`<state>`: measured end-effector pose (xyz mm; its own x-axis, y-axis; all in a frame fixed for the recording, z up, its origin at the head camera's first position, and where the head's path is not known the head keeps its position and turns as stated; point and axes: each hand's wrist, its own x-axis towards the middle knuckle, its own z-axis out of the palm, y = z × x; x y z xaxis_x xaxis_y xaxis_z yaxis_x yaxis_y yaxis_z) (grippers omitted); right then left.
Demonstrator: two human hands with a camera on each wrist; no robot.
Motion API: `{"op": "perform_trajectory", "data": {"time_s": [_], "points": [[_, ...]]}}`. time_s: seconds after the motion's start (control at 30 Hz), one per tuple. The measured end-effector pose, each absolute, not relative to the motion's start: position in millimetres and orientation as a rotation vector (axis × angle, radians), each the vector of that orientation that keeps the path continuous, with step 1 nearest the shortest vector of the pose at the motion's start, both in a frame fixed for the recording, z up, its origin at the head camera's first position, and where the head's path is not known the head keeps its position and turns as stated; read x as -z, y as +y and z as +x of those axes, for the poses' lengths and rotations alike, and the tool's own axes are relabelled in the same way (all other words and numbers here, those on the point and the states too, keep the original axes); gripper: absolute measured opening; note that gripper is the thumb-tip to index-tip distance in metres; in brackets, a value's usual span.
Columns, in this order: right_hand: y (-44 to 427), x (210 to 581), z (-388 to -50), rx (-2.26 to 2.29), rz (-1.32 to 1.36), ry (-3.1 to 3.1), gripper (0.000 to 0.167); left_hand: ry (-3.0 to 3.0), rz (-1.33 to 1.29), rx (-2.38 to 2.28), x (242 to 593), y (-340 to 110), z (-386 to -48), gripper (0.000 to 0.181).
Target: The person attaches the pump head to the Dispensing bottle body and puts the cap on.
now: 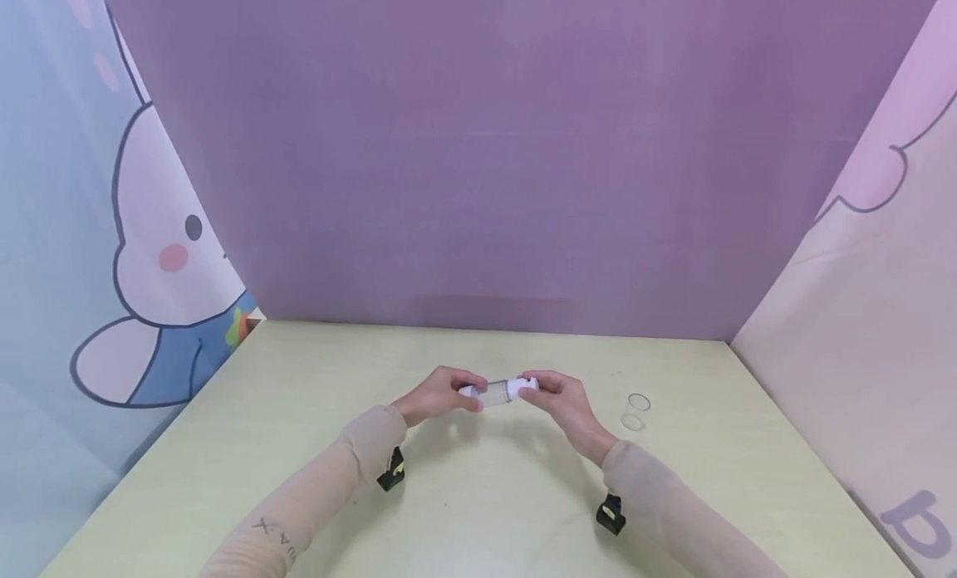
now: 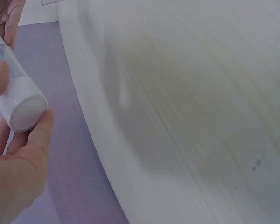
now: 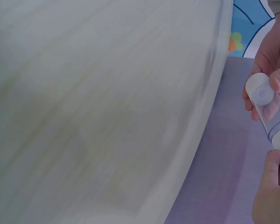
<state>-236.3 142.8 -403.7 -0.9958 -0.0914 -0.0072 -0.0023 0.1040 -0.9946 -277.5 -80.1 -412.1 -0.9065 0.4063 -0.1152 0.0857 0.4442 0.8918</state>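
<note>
A clear cylindrical bottle (image 1: 495,393) with white ends is held sideways above the table between both hands. My left hand (image 1: 441,393) grips its white base end (image 2: 23,105), thumb on one side and fingers on the other. At the other end, my right hand (image 1: 566,405) pinches the white top (image 1: 522,386) between thumb and fingers. Through the clear wall a white round part (image 3: 263,94) shows at the base end in the right wrist view. Some of the right fingers are hidden behind the top.
A clear open cylinder or cover (image 1: 635,412) lies on the pale table (image 1: 478,520), to the right of my right hand. A purple panel (image 1: 478,163) rises behind the table, with printed cloths (image 1: 60,229) at the sides.
</note>
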Motion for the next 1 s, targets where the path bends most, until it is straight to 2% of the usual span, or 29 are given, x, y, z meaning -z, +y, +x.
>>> {"op": "perform_trajectory", "data": {"time_s": [1.0], "points": [[146.6,413.3,-239.0,2.038,-0.091,2.285,0.037,2.374,0.409,-1.452,410.3,-78.6,-274.3,0.035]]}}
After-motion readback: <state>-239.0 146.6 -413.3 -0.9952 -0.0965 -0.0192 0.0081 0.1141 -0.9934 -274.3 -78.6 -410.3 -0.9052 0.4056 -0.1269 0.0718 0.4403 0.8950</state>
